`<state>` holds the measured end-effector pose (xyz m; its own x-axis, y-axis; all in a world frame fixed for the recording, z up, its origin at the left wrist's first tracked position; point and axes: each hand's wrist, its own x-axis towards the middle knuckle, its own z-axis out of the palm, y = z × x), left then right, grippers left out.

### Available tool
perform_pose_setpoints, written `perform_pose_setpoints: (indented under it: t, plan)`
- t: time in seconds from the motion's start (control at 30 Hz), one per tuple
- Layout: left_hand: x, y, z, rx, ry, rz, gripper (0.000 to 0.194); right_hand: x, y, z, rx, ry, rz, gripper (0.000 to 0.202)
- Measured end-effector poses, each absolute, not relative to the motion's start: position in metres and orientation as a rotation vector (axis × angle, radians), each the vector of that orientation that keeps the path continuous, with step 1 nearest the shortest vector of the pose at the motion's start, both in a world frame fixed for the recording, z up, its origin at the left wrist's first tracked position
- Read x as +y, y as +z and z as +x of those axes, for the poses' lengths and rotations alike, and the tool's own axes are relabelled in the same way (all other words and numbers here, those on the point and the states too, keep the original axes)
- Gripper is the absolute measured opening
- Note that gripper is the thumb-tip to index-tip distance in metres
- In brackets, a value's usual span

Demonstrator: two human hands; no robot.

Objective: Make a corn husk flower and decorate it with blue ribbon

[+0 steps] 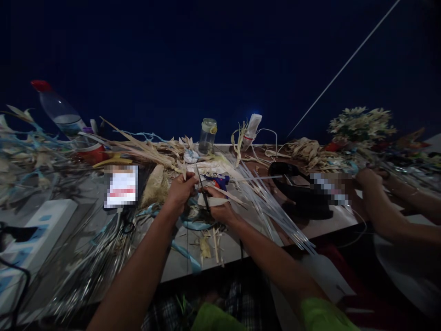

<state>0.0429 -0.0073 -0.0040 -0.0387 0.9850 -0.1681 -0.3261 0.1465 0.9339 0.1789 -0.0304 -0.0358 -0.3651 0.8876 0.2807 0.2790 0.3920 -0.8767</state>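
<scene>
- Left hand: centre of scene, above the table. Fingers drawn in to a narrow pinch on a pale husk strip; its tip pokes out at the far side of the fingers.
- Right hand: just right of and nearer than the left. Fingers curled around dark scissors, blades pointing far and slightly left, close beside the pinched strip. Cannot tell whether the blades are parted, or whether they touch the strip.
- A broad pale leaf lies across the right hand's fingers; whether gripped or merely resting, cannot tell.
- Handling, by judgement: strip looks dry and papery, so light, fairly flexible, low slip, apt to split along the grain. Best held flat between thumb and fingertip, close to the cutting place, with little squeeze. Scissors look rigid, heavier than the strip; hold by the handles, fingers off the blades.
- Around the 2 hands: blue-and-white roll and lidded cup on the far side; clear rods fanned to the right; husk scraps on the near side; lit phone to the left.
- Far right: a co-worker's hand, well apart; its grip is unclear.
</scene>
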Motion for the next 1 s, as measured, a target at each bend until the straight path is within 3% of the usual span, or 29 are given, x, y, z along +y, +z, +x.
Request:
perform_pose_setpoints:
  t: [0.63,1.0]
  plan:
    - [-0.0081,-0.0006,0.0386,1.036,1.287,0.821,0.026,-0.0301,-0.0333,0.1799,-1.85,0.928,-1.016,0.027]
    - [-0.0089,0.0011,0.0404,1.103,1.265,0.847,0.023,-0.027,-0.0294,0.1814,-1.723,1.096,-1.068,0.03]
